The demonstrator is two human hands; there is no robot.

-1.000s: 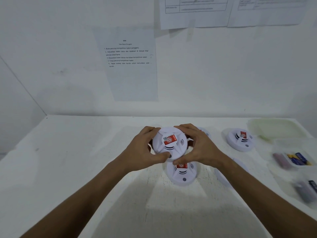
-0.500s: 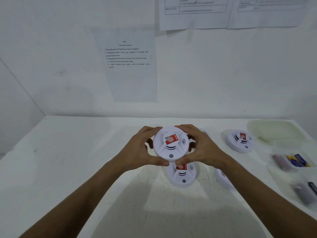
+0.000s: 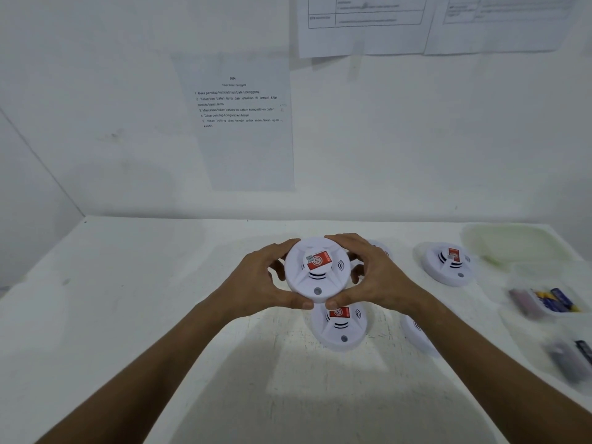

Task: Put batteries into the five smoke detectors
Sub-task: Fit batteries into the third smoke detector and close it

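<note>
A white worktop (image 3: 128, 315) against a paper-hung wall: both hands, left (image 3: 256, 283) and right (image 3: 381, 277), curl round a detector (image 3: 315, 267) lifted above another (image 3: 339, 325). It looks closed; no battery visibly fitted anywhere. Batteries (image 3: 557, 301) wait in a tray at right. A posted sheet (image 3: 237, 104) lists Malay steps, "Buka penutup kompartmen bateri".

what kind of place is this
Probably a plain work or test station rather than a home: a bare white table against a white wall, a printed sheet of numbered steps stuck up, several identical smoke detectors, and a tray of batteries.
</note>
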